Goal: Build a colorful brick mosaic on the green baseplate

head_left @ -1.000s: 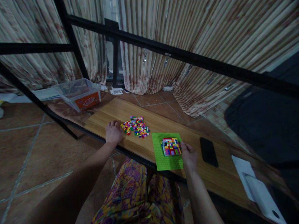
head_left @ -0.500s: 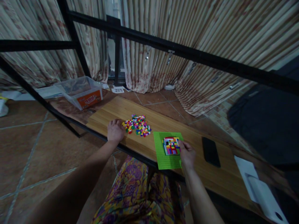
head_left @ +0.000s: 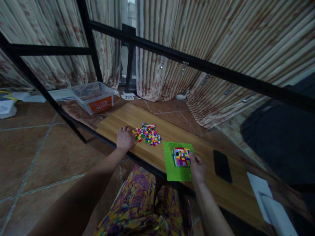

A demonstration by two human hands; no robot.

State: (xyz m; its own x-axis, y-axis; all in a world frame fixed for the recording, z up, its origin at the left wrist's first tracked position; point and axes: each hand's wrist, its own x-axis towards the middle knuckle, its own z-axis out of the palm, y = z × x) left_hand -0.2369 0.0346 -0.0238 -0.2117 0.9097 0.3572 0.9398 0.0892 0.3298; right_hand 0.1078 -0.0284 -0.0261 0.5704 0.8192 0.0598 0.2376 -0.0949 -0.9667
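Observation:
A loose pile of small coloured building bricks (head_left: 147, 133) lies on the wooden tabletop (head_left: 147, 156). My left hand (head_left: 125, 138) rests palm down at the pile's left edge, its fingers loosely bent and holding nothing that I can see. To the right is a green studded baseplate (head_left: 172, 173) bearing a low, multicoloured brick build (head_left: 181, 157). My right hand (head_left: 198, 167) is at the build's right edge, thumb and fingertips pinched together there. Whether a brick is between those fingertips is too small to tell.
A black phone (head_left: 222, 166) lies right of the baseplate, with a white device (head_left: 277, 208) at the far right end. Beyond the tabletop's left end stands a clear plastic box (head_left: 94, 98) with an orange label. A black metal bar (head_left: 162, 49) crosses above the far side.
The camera view has shifted slightly, so the whole scene sits a little differently. Both hands keep nearly the same places, left by the pile and right at the build's edge.

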